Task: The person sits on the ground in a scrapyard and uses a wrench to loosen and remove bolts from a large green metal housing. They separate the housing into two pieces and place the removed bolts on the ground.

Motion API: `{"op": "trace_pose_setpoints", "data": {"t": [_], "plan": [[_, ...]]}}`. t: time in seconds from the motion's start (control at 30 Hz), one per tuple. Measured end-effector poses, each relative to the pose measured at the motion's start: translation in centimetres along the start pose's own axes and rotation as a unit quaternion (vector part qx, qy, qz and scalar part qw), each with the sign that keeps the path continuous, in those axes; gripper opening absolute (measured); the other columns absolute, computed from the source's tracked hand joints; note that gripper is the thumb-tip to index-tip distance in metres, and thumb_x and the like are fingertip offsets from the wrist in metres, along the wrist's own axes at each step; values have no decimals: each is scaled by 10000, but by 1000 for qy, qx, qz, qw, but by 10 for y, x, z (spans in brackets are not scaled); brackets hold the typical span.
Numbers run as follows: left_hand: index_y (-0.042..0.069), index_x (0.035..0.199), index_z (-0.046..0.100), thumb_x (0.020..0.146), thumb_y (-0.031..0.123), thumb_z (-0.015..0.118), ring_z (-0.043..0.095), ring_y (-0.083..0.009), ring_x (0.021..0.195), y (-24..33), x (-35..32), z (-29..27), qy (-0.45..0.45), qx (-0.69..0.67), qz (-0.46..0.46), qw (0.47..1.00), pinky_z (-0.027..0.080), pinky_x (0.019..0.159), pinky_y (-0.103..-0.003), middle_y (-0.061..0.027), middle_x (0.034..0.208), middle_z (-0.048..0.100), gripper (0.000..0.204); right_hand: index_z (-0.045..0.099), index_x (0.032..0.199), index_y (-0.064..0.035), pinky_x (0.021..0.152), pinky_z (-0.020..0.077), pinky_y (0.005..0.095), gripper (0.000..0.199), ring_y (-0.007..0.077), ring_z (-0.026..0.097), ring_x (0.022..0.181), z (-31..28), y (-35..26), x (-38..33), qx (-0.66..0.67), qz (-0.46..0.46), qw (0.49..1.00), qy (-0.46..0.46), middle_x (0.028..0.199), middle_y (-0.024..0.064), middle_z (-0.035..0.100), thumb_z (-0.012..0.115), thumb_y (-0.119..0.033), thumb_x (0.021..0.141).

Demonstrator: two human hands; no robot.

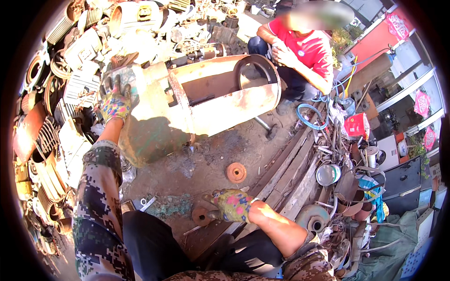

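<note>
Casing (161, 100), already open-sided on the ground (215, 152), is touched by the spread left hand (115, 102); by the planks' (283, 177) edge, a disc (198, 214) is met by the right hand (233, 205), grip unclear, remaining work likewise.

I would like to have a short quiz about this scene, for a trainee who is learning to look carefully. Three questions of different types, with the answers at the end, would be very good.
1. Multiple choice: the gloved left hand is on which thing?
A) the blue hose coil
B) the large metal cylinder
C) the wooden planks

2. True or false: a person in a red shirt is near the right end of the cylinder.

3. Fill in: the rusty disc next to the gloved right hand has a ____ in its middle.

Key: 1. B; 2. True; 3. hole
</note>
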State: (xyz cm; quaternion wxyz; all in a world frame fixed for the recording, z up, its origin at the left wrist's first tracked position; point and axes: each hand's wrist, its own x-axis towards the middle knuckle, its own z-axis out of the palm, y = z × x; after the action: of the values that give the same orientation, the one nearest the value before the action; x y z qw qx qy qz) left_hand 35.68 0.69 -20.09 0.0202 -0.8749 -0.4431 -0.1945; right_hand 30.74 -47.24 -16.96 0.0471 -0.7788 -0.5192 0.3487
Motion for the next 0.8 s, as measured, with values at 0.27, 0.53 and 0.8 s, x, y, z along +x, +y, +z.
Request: {"op": "trace_pose_setpoints", "data": {"t": [0.27,0.53,0.8], "plan": [[289,1588,405,1004,548,501,210,-325,1560,0,-4,4,33,-53,16,998,269,1204,-610,-53,1687,279,646,542,1396,-61,942,523,455,565,389,646,1132,9,-4,12,-11,10,1000,-16,1221,200,665,634,-408,959],[329,1598,367,1006,582,473,275,-338,1543,-6,4,16,22,-25,8,999,324,1177,-613,-34,1693,272,653,503,1452,-68,948,520,457,610,390,638,1143,8,-6,9,-3,4,1000,-28,1236,200,651,621,-425,971],[316,1607,349,999,590,482,255,-351,1547,-10,7,27,41,-29,24,998,323,1185,-606,-38,1701,240,680,473,1496,-74,952,518,457,645,392,632,1150,9,-13,35,-27,-12,999,-42,1252,199,639,612,-437,981]]}}
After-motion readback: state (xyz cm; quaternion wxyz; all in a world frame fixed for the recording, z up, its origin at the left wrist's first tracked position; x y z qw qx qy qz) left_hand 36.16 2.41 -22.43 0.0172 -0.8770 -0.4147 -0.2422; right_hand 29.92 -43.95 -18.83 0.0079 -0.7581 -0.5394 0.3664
